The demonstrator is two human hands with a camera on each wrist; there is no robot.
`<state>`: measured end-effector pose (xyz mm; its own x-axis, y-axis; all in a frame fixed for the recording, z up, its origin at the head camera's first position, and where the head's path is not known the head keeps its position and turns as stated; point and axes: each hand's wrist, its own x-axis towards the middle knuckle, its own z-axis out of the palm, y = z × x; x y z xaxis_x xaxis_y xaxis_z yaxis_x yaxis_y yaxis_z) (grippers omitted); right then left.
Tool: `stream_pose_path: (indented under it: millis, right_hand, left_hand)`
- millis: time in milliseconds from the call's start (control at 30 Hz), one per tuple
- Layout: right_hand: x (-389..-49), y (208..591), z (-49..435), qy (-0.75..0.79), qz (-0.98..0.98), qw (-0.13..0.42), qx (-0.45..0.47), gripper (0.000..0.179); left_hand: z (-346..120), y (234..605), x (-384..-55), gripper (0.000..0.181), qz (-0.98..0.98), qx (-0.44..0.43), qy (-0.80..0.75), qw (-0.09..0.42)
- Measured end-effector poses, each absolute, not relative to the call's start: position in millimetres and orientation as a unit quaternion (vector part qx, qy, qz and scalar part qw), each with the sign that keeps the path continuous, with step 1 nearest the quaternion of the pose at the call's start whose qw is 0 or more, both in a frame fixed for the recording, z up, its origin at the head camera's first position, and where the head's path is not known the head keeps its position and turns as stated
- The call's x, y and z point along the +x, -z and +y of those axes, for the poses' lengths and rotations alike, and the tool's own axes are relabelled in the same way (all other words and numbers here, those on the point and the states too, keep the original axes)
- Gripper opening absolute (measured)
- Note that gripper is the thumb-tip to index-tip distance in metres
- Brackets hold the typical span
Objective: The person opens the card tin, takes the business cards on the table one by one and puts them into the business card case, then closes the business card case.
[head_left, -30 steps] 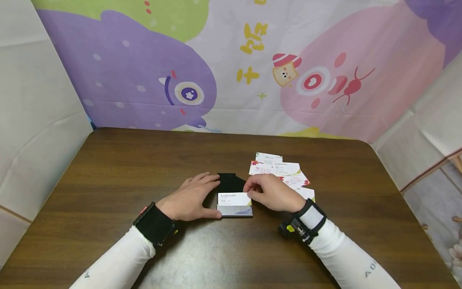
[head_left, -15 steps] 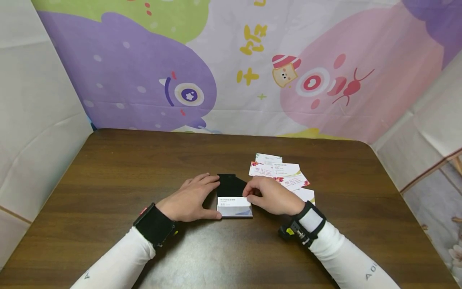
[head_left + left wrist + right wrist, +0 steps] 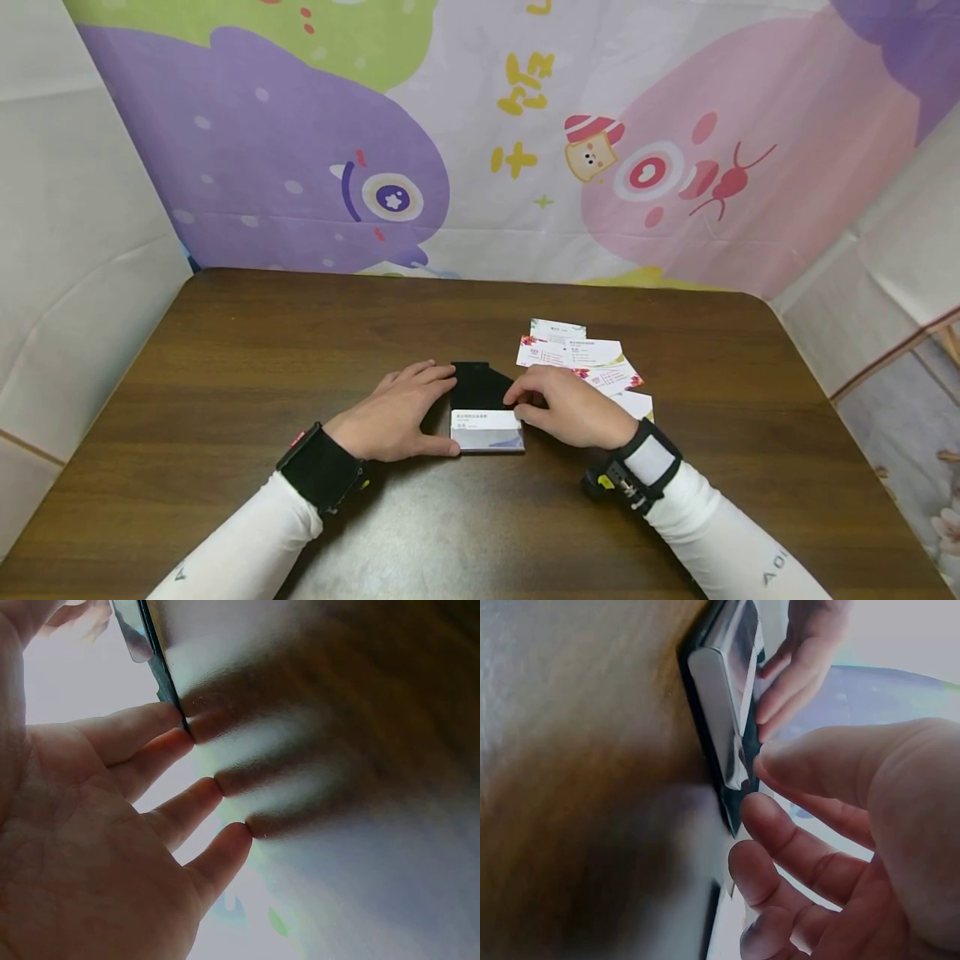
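Observation:
A black card case (image 3: 480,385) lies unfolded on the table, with a silver box part at its near end. A white business card (image 3: 480,418) sits partly in that box, its printed upper strip showing above the silver front. My left hand (image 3: 397,408) rests along the left side of the case, fingers spread and nearly straight, thumb at the near corner. At the card's upper right corner, my right hand (image 3: 558,404) pinches with thumb and index finger. The right wrist view shows this thumb (image 3: 817,761) against the index finger beside the case; the exact contact is partly hidden.
Several loose business cards (image 3: 600,358) lie overlapping behind and right of the right hand, which partly covers them. The brown wooden table (image 3: 300,333) ends at a cartoon-printed cloth (image 3: 300,167) at the back. White cloth hangs on both sides.
The business card has moved down toward me, deeper into the silver box, with my right hand's fingertips following slightly. My left hand has stayed in place.

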<state>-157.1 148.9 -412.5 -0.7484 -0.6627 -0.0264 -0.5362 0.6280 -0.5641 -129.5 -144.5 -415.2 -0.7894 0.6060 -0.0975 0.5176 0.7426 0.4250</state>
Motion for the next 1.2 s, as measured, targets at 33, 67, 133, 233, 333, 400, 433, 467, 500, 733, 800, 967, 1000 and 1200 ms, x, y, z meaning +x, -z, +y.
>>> stream_pose_path:
  millis: [33,67,133,233,333,400,433,467,500,733,800,967,1000,1200]
  right_hand:
    - [-158,412,150,0.274,0.894,0.113,-0.336,0.016]
    - [-159,411,151,0.277,0.893,0.109,-0.337,0.016]
    - [-161,410,155,0.281,0.893,0.1,-0.337,0.016]
    - [-165,407,162,0.281,0.898,0.092,-0.325,0.015]
    - [-168,403,169,0.28,0.905,0.083,-0.309,0.014]
    - [-169,399,174,0.282,0.908,0.077,-0.299,0.014]
    - [-171,398,177,0.283,0.91,0.075,-0.294,0.014]
    - [-172,397,180,0.284,0.911,0.073,-0.289,0.014]
    - [-173,396,183,0.283,0.913,0.071,-0.285,0.015]
    - [-184,391,204,0.274,0.927,0.062,-0.25,0.019]
    - [-187,391,210,0.274,0.93,0.06,-0.24,0.02]
    - [-193,392,224,0.273,0.935,0.055,-0.219,0.021]
    - [-194,393,226,0.272,0.937,0.054,-0.215,0.022]
    - [-201,395,240,0.259,0.945,0.06,-0.19,0.031]
  left_hand:
    - [-144,415,-129,0.094,0.926,0.303,-0.192,0.116]
    - [-144,415,-129,0.094,0.927,0.302,-0.192,0.116]
    - [-144,415,-129,0.094,0.927,0.302,-0.192,0.116]
    - [-145,415,-129,0.094,0.926,0.303,-0.193,0.114]
    - [-145,415,-129,0.094,0.926,0.305,-0.193,0.113]
    - [-145,415,-129,0.094,0.926,0.305,-0.193,0.114]
    - [-145,415,-129,0.094,0.926,0.305,-0.194,0.114]
    - [-145,415,-129,0.094,0.926,0.305,-0.194,0.115]
    - [-145,415,-129,0.094,0.926,0.305,-0.194,0.115]
    - [-145,416,-129,0.094,0.925,0.306,-0.193,0.113]
    - [-146,416,-129,0.094,0.925,0.306,-0.193,0.113]
    - [-146,417,-129,0.095,0.926,0.304,-0.194,0.114]
    - [-146,417,-129,0.095,0.926,0.304,-0.194,0.114]
    - [-145,417,-129,0.095,0.926,0.304,-0.191,0.115]
